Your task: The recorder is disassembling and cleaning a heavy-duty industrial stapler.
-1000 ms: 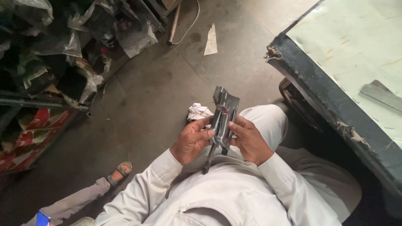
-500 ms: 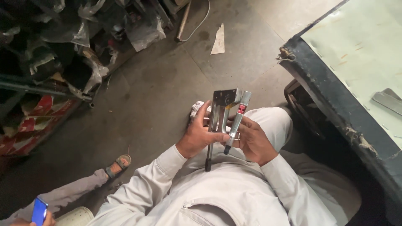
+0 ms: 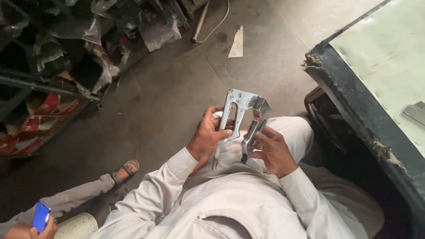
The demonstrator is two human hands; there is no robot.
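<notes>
**Both hands on the staple gun**

You hold the shiny grey metal staple gun (image 3: 242,116) over your lap. Your left hand (image 3: 207,140) grips its frame; your right hand (image 3: 272,151) wraps the lever, maybe to steady it. The dark-edged table (image 3: 354,104) stands close beside you, with a sandalled foot (image 3: 126,170) nearby.

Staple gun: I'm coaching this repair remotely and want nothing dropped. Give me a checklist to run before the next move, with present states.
1. Left hand grips the staple gun frame: ok.
2. Right hand holds the lever: ok.
3. Gun held over the lap, not the floor: ok.
4. Lever swung open from the frame: ok.
5. Staples loaded: cannot tell.
6. Other person's foot apart from the gun: ok.
</notes>
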